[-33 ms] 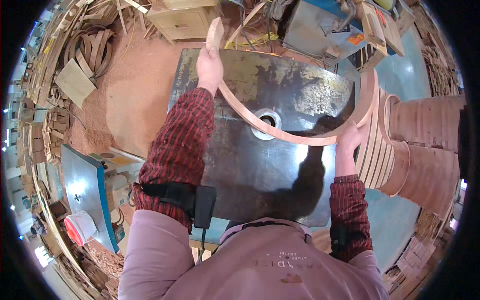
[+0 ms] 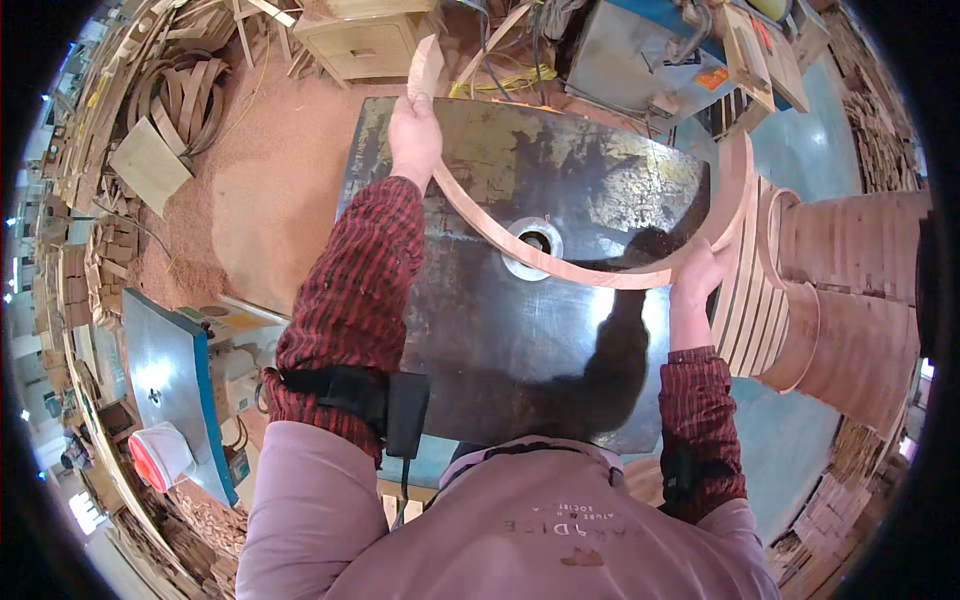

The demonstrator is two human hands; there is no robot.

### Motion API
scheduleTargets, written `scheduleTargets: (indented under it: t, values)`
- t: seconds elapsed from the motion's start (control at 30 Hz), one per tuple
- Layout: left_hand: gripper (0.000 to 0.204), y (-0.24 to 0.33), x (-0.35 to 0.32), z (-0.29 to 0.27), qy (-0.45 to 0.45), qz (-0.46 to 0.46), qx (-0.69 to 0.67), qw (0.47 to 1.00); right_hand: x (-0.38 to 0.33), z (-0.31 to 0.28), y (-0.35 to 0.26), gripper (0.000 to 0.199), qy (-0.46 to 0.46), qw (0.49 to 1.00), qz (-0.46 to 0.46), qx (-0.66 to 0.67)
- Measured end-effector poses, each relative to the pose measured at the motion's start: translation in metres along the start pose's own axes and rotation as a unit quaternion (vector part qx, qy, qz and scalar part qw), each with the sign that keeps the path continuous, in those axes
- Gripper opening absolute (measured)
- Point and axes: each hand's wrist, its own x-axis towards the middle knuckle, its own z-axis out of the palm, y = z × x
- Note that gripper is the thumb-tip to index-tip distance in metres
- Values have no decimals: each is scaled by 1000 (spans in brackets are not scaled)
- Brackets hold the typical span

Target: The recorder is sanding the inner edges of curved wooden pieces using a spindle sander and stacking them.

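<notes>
A curved wooden strip (image 2: 590, 278), bent in a wide U, spans the dark metal machine table (image 2: 500, 370). My left hand (image 2: 415, 138) is closed around it near its left end, which sticks up past my fingers. On the right side of the curve, my right hand (image 2: 699, 277) grips the same strip; its fingertips are partly hidden. The curve passes across the round collar (image 2: 533, 248) with a dark centre in the tabletop. Whether the strip touches the collar, I cannot tell.
Stacked curved wooden panels (image 2: 850, 245) stand close on the right. Beyond the table are a wooden cabinet (image 2: 365, 48) and a grey machine (image 2: 625, 65). At left sit a blue-edged metal table (image 2: 170, 370), a white-and-red bucket (image 2: 162, 455) and bent wood offcuts (image 2: 185, 100).
My left hand and the strip's left end have shifted very slightly to the left. The right end of the strip has moved a touch too, while both hands keep their grip.
</notes>
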Motion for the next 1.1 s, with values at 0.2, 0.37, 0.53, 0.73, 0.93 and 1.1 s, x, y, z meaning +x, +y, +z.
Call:
scheduleTargets:
  t: [0.2,0.37,0.53,0.73,0.93,1.1]
  values:
    - [37,-14,1,-31,38,-7,26,999,-14,40,-34,55,-13,999,39,7]
    - [40,-58,6,-73,85,-37,48,994,-6,83,-29,50,-44,997,-47,-36]
    - [43,-77,-17,-128,121,-81,26,989,-22,123,-38,50,-121,992,-44,-6]
    - [44,-94,-59,-172,190,-144,-42,970,-46,145,-56,54,-208,977,-55,16]
    - [43,-102,-115,-209,217,-146,-80,962,-67,161,-59,60,-242,968,-28,-62]
    - [44,-106,-174,-235,263,-180,-122,940,-91,165,-65,63,-281,954,-64,-82]
